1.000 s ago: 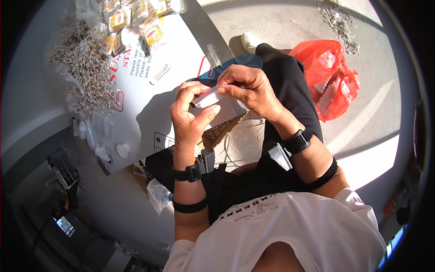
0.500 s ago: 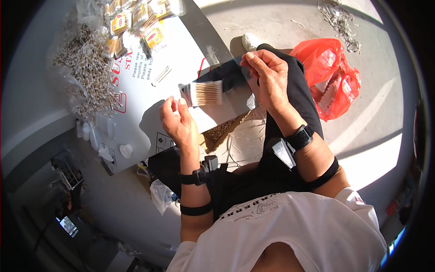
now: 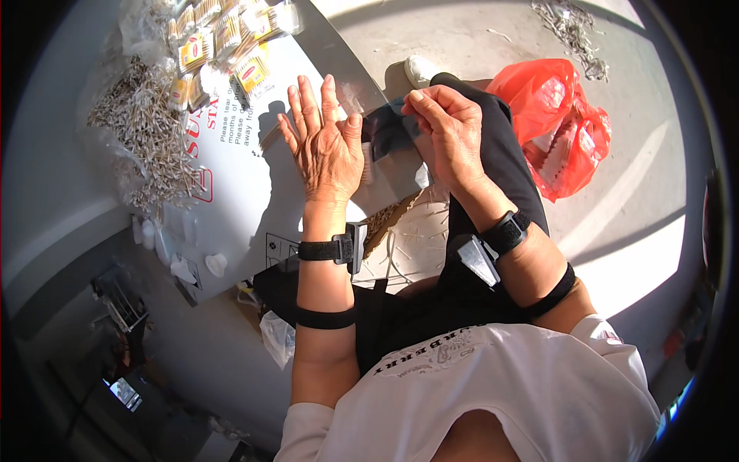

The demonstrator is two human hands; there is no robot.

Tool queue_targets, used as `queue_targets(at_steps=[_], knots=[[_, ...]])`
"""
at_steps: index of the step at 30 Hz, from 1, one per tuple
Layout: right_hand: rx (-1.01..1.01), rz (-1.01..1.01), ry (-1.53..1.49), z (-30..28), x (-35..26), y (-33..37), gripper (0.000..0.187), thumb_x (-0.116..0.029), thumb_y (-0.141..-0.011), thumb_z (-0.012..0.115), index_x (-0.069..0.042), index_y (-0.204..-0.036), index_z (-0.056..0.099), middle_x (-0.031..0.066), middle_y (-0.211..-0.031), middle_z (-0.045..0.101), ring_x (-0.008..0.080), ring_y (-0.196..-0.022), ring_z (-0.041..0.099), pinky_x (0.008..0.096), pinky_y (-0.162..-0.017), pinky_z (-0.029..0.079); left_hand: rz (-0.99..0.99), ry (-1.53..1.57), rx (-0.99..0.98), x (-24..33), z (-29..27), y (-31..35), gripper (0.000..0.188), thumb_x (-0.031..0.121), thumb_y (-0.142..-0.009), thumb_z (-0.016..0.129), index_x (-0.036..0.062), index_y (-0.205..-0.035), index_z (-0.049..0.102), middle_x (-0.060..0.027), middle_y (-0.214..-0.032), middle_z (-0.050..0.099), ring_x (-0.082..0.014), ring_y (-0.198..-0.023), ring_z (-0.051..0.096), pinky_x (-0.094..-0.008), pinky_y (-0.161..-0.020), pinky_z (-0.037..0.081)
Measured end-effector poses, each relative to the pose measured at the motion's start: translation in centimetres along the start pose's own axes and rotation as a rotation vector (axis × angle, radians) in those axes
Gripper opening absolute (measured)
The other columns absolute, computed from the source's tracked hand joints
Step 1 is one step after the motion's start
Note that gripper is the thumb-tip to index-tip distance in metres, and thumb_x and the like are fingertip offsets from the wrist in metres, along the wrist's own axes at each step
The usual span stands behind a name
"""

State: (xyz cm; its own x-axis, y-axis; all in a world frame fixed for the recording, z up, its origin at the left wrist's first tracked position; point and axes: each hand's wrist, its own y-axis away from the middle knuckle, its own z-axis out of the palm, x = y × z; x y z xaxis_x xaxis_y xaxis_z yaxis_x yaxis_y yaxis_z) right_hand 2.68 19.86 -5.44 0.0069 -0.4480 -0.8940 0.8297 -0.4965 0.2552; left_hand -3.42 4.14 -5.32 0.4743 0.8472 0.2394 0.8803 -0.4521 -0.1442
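Note:
My left hand (image 3: 325, 150) is open, its fingers spread and palm down over a bundle of cotton swabs (image 3: 367, 164). Most of the bundle is hidden beneath that hand; only its right end shows. At the table's right edge, the fingertips of my right hand (image 3: 453, 131) are pinched together on the edge of a clear plastic bag (image 3: 396, 171). The bag's film stretches between the swabs and my right hand. A few loose swabs (image 3: 269, 139) lie on the table just left of my left hand, partly covered by it.
A heap of loose cotton swabs (image 3: 142, 123) covers the table's (image 3: 239, 208) left side. Filled swab packs (image 3: 196, 48) lie at the back. Small white pieces (image 3: 216, 265) sit near the front-left corner. A red plastic bag (image 3: 550, 100) stands on the floor to the right.
My left hand has moved up and forward from the left end of the swab bundle, opened flat and come over it. My right hand has barely moved and keeps its pinch.

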Motion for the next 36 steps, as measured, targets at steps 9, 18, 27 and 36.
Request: queue_targets(at_steps=[9,18,27,36], knots=[[-0.085,0.044,0.103,-0.7,0.2,-0.3,0.016,-0.013,-0.093,0.064,-0.001,-0.085,0.068,0.0016,-0.077,0.067,0.0026,-0.065,0.050,0.0178,-0.059,0.039,-0.064,-0.133,-0.109,-0.1,1.2,0.6,0.061,0.048,-0.100,0.034,0.0176,-0.152,0.026,-0.0179,-0.159,0.012,-0.0339,-0.148,0.007,-0.0563,-0.116,0.003],[-0.093,0.047,0.088,-0.2,0.5,-0.4,0.014,-0.010,-0.092,0.064,0.000,-0.084,0.067,0.0021,-0.077,0.067,0.0025,-0.065,0.051,0.0177,-0.058,0.037,-0.131,-0.196,-0.091,0.2,1.5,0.4,0.062,0.045,-0.098,0.044,0.0151,-0.150,0.028,-0.0200,-0.157,0.017,-0.0350,-0.147,0.010,-0.0586,-0.114,0.005],[0.009,0.123,-0.024,-1.5,-0.1,-1.0,0.014,-0.016,-0.090,0.065,-0.004,-0.083,0.069,0.0014,-0.074,0.067,0.0018,-0.060,0.048,0.0166,-0.055,0.036,-0.091,1.043,0.380,-0.6,-3.1,2.2,0.069,0.050,-0.102,0.034,-0.0061,-0.142,0.034,-0.0198,-0.148,0.037,-0.0317,-0.139,0.034,-0.0453,-0.116,0.023],[-0.003,0.127,-0.103,-1.4,-0.2,-1.2,0.014,-0.015,-0.090,0.066,-0.004,-0.081,0.068,0.0011,-0.073,0.066,0.0019,-0.059,0.047,0.0166,-0.054,0.035,0.102,0.165,-0.054,1.0,-0.8,0.1,0.067,0.060,-0.099,0.023,0.0181,-0.151,0.031,-0.0160,-0.159,0.016,-0.0332,-0.147,0.010,-0.0530,-0.117,0.004]])
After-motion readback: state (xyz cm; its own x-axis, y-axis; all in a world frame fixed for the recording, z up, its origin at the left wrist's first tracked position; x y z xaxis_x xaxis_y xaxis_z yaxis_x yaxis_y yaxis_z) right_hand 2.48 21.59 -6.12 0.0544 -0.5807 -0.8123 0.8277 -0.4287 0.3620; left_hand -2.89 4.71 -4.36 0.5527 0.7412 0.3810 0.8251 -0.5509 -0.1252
